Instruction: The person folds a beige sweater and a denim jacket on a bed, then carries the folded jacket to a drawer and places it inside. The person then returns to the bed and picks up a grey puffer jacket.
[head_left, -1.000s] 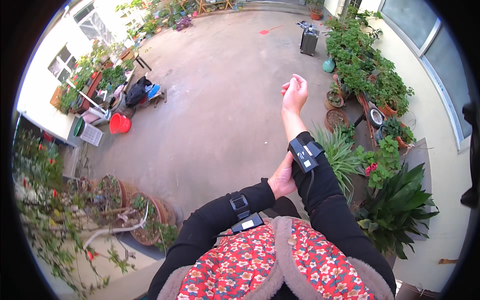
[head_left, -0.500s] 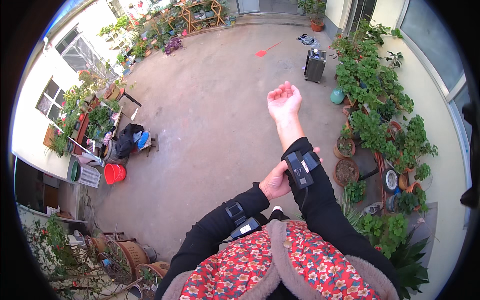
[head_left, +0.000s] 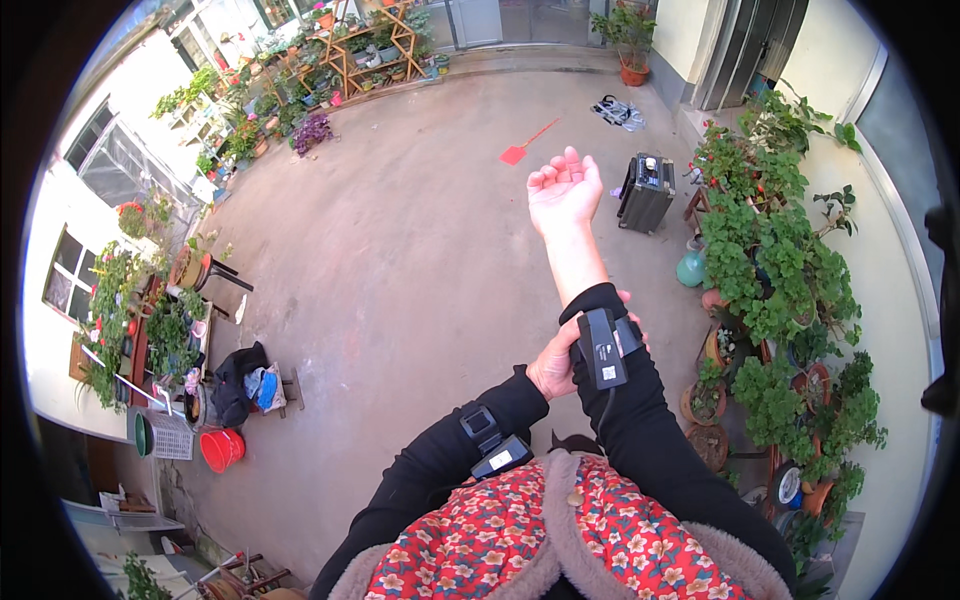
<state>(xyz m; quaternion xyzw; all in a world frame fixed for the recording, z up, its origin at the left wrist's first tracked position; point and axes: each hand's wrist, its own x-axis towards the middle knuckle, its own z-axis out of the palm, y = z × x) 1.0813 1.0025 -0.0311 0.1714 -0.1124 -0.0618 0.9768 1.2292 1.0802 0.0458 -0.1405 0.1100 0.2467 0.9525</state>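
My right hand (head_left: 563,203) is held out with its palm turned up, fingers apart and loosely curled, nothing in it. A black box-shaped device (head_left: 603,352) is strapped over the black sleeve of my right forearm. My left hand (head_left: 553,368) wraps round that forearm beside the device; some of its fingertips show on the far side, while the rest are hidden under the arm. On my left sleeve sit a black strap with a buckle (head_left: 482,424) and a second black device (head_left: 503,457) with a white label.
A black case (head_left: 647,195) stands upright ahead on the right, near a red fly swatter (head_left: 513,155) on the concrete. Potted plants (head_left: 765,290) line the right wall. A red bucket (head_left: 222,450) and a bench with clothes (head_left: 262,387) are at the left.
The view has moved forward over the yard, so the case, bucket and pots appear lower and nearer. My left hand keeps its hold on my right forearm.
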